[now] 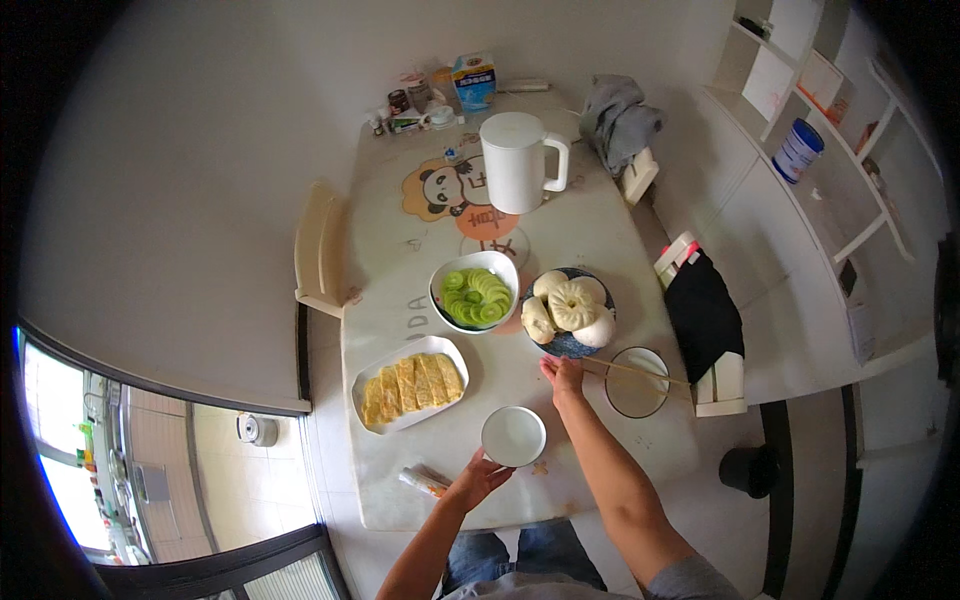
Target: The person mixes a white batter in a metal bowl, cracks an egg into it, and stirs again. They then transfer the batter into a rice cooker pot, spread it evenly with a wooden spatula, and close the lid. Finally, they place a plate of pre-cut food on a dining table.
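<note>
My left hand (478,481) is at the near rim of a round white bowl (514,436), its fingers against the bowl's lower left side. My right hand (564,375) touches the near edge of a blue patterned plate (568,346) piled with steamed buns (571,304); its grip is partly hidden. A pair of chopsticks (637,371) extends to the right from beside that hand, over a dark-rimmed white bowl (637,399). Left of the buns sits a white bowl of sliced green vegetable (478,295). A white dish (459,360) of cut, rolled omelette (412,384) lies nearer on the left.
A white pitcher (514,165) stands farther back, before jars and a blue carton (474,84). A plastic-wrapped packet (424,481) lies near the front edge. Chairs flank the table: one at left (321,251), one at right under black cloth (705,315). Grey cloth (619,120) hangs behind.
</note>
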The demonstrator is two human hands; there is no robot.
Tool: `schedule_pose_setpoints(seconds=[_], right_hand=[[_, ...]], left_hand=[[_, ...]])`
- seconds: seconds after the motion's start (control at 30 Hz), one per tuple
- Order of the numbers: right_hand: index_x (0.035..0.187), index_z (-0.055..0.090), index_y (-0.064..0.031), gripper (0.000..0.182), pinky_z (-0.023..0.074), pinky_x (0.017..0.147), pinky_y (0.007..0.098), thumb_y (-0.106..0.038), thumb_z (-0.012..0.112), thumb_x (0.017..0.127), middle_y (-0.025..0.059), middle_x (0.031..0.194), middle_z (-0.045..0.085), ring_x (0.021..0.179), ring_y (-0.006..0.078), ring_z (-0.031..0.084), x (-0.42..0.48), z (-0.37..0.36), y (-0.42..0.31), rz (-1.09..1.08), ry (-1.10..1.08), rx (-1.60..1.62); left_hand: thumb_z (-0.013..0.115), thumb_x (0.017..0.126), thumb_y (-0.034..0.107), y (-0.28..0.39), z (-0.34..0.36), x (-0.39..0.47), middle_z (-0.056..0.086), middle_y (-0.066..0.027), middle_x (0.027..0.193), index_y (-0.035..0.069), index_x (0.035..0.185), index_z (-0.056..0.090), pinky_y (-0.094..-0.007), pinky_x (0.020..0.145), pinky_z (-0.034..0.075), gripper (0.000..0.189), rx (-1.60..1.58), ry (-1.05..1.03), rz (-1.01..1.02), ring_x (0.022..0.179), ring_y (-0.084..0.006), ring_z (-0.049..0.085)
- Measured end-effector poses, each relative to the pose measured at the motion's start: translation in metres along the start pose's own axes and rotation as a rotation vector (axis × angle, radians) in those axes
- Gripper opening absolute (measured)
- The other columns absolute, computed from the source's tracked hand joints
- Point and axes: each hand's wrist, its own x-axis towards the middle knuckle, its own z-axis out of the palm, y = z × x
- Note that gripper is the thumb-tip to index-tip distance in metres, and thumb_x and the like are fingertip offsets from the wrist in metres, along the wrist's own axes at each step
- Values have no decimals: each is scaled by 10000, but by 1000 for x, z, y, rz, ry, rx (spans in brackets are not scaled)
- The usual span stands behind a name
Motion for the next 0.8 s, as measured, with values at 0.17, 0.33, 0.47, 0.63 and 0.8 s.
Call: schedule_pose_setpoints(seconds=[0.17,0.33,0.47,0.63,0.8], right_hand=[[1146,281,-30,336,523,522,317,-72,356,821,175,758,575,548,217,575,12,7,11,-115,99,-46],[1061,350,0,291,504,442,293,-67,371,778,158,702,568,499,200,557,9,19,12,-186,234,-28],[1051,339,-1,284,507,454,304,-84,387,784,149,691,565,513,194,555,20,15,11,-169,289,-64],[1053,343,-45,245,469,481,299,-97,385,817,107,695,542,505,164,499,32,25,-9,-169,288,-93],[1026,389,-68,192,465,488,291,-94,361,837,93,688,546,512,150,496,56,39,-22,-236,196,-91]], left_hand=[[497,839,163,7,-33,-13,446,-191,1202,82,1209,361,-400,960,381,402,-199,232,26,1099,-315,472],[522,827,218,22,-38,-12,478,-188,1165,43,1136,419,-401,948,393,370,-205,325,234,1093,-311,479],[532,817,197,38,-39,-5,504,-173,1134,42,1116,428,-385,923,415,353,-245,431,314,1059,-291,501],[537,820,131,50,-50,-4,538,-154,1075,27,1100,430,-370,892,439,318,-317,468,341,1002,-274,534],[511,838,44,59,-73,13,549,-146,1042,16,1090,429,-341,827,488,266,-360,524,429,951,-253,565]])
